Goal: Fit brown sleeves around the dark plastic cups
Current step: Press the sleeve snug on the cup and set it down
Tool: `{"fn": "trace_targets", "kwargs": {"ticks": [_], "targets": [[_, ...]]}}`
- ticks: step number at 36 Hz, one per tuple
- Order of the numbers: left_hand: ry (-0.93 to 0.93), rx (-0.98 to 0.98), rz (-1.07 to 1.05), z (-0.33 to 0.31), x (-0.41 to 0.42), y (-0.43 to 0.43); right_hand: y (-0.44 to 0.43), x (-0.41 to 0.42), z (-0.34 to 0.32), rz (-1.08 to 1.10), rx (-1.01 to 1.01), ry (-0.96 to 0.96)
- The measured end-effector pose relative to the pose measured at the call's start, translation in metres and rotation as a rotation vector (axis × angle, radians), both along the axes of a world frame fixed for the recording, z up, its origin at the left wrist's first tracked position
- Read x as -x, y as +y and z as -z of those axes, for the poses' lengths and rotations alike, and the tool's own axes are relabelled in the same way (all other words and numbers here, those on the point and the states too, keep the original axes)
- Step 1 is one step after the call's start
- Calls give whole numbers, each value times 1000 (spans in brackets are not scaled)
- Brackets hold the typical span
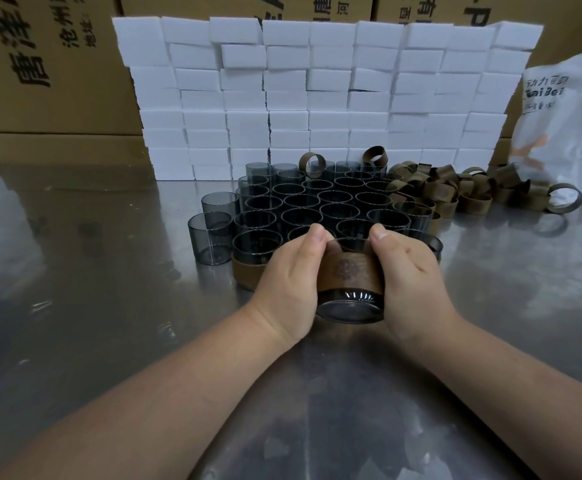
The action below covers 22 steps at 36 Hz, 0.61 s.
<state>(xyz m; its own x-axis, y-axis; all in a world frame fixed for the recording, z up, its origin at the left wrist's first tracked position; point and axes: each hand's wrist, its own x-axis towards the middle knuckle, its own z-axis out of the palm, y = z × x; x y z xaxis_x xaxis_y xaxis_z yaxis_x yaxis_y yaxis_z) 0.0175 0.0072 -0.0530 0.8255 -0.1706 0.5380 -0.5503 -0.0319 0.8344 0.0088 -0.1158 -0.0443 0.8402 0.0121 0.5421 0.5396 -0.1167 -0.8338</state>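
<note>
Held cup [351,308]: dark, see-through, gripped between both hands in front of the person, apparently lifted off the surface [92,271]. It is tipped so its base faces the camera.
Sleeve [350,271]: brown band with a printed mark, wrapped round the cup's middle. A strip of bare wall shows at the base end. Both sides are covered, so I cannot tell whether it sits square.
Left hand [289,282]: curled round the cup's left side, thumb pressing on top near the rim.
Right hand [414,282]: curled round the right side the same way, thumb on top.
Risk of skew: uneven thumb pressure would likely drive one edge of the sleeve further along than the other, leaving it crooked.
Risk of crushing: the wall looks thin, so a hard squeeze may flex it and make the sleeve bind.
Risk of slipping: the glossy base offers little hold, and easing one hand could let the cup roll out.
Risk of knocking: the standing cups [317,202] are packed just behind the thumbs, and a careless set-down could topple some.
Loose sleeves [455,188]: heaped to the right, touching that cluster. A nudge may scatter them among the cups.
</note>
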Motion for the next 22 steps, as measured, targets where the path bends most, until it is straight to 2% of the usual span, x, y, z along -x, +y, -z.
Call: {"fn": "trace_targets", "kwargs": {"ticks": [5, 8, 13, 22], "targets": [[-51, 53, 55, 0, 4, -3, -1, -3, -1, -18, -16, 46], [-76, 29, 20, 1, 4, -5, -2, -3, 2, -18, 45, 33], [-7, 89, -12, 0, 4, -5, 1, -4, 3, -16, 44, 39], [-13, 94, -74, -1, 3, -6, 2, -6, 3, 6, 5, 5]]}}
